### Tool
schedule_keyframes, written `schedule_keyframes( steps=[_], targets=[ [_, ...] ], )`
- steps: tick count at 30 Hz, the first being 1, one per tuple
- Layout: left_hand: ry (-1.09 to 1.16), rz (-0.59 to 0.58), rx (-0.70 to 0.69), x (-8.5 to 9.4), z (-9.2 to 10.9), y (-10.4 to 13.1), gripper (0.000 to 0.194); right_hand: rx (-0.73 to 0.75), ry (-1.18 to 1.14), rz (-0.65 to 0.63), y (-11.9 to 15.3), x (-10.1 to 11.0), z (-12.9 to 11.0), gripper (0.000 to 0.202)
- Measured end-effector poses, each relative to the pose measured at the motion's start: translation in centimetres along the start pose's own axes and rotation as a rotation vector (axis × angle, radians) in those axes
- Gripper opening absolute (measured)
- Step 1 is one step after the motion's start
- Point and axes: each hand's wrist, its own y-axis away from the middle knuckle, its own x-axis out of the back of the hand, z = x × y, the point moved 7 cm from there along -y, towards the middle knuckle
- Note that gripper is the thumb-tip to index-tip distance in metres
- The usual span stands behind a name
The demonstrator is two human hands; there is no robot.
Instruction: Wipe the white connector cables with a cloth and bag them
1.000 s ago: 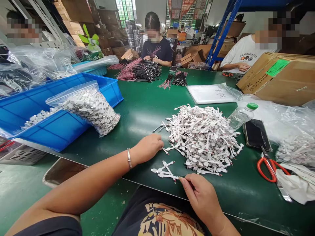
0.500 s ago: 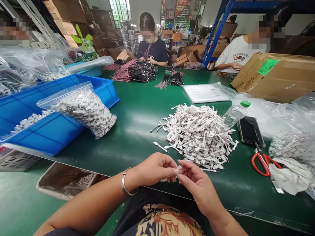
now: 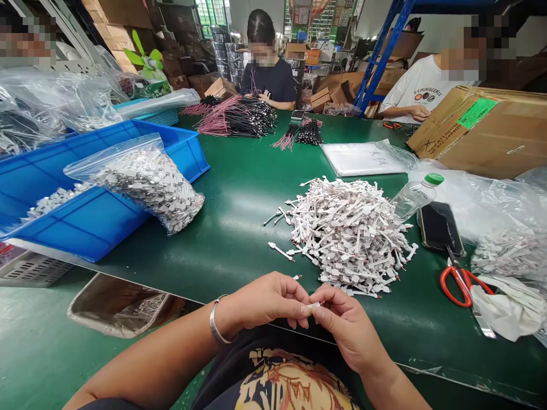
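Observation:
Near the table's front edge, my left hand (image 3: 271,299) pinches a small white connector piece (image 3: 315,305) between thumb and fingers. My right hand (image 3: 346,322) closes on the other end of the same piece, where a bit of reddish wire shows. The fingertips of both hands nearly touch. Just beyond them lies a large heap of white connector pieces (image 3: 354,228) on the green table (image 3: 239,210). One loose white piece (image 3: 281,251) rests left of the heap.
A clear bag of white parts (image 3: 158,185) leans on a blue bin (image 3: 89,228) at left. Right of the heap are a bottle (image 3: 413,196), a phone (image 3: 440,228), red-handled scissors (image 3: 459,285) and a white cloth (image 3: 508,307). People sit across the table, beside a cardboard box (image 3: 487,134).
Both hands have drawn closer together around the small white piece, which now lies more sideways between the fingertips. The camera view has shifted slightly.

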Motion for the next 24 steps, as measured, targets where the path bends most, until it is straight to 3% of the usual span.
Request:
schedule_keyframes(
  steps=[2,8,19,24],
  targets=[
    [-0.035,0.034,-0.055,0.2,0.3,0.7,0.026,0.07,0.075,0.06,0.2,0.6,-0.4,0.007],
    [-0.266,0.344,-0.217,2.0,0.6,3.3,0.018,0.1,0.16,0.153,0.7,1.7,0.1,0.007],
    [-0.267,0.376,-0.219,1.6,-0.5,3.6,0.02,0.003,0.101,0.173,1.5,1.5,0.9,0.012],
    [-0.339,0.394,-0.228,1.6,-0.3,3.9,0.023,0.05,0.175,0.21,1.8,1.0,-0.3,0.014]
  ],
)
